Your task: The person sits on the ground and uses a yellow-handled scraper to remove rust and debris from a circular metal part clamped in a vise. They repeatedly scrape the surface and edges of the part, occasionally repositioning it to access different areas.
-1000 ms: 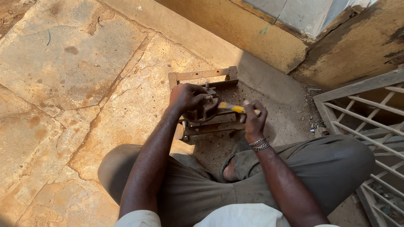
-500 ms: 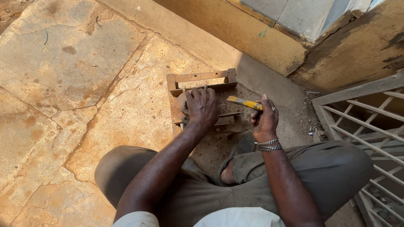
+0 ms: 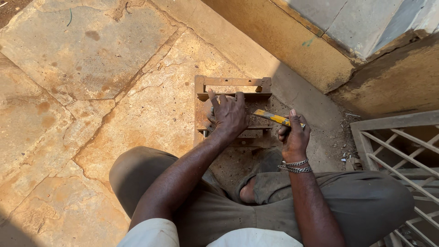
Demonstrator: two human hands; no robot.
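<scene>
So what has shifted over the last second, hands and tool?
The right hand drew back to the right with the yellow-handled tool, away from the left hand. The left hand opened its fingers and now lies flat on the rusty metal frame. The frame stayed put on the stone floor.

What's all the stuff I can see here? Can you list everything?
Metal frame: one, rusty brown, on the stone floor ahead of the knees.
Yellow-handled tool: one, yellow and dark, angled over the frame.
Stone floor: tan cracked slabs, left and centre.
Wall base: ochre below, grey above, upper right.
Metal grille: one, grey, right edge.
Bracelets: silver chains, on the right wrist.
Trousers: olive, on the bent legs.
Left hand: pressed flat on the frame.
Right hand: gripping the tool.
</scene>
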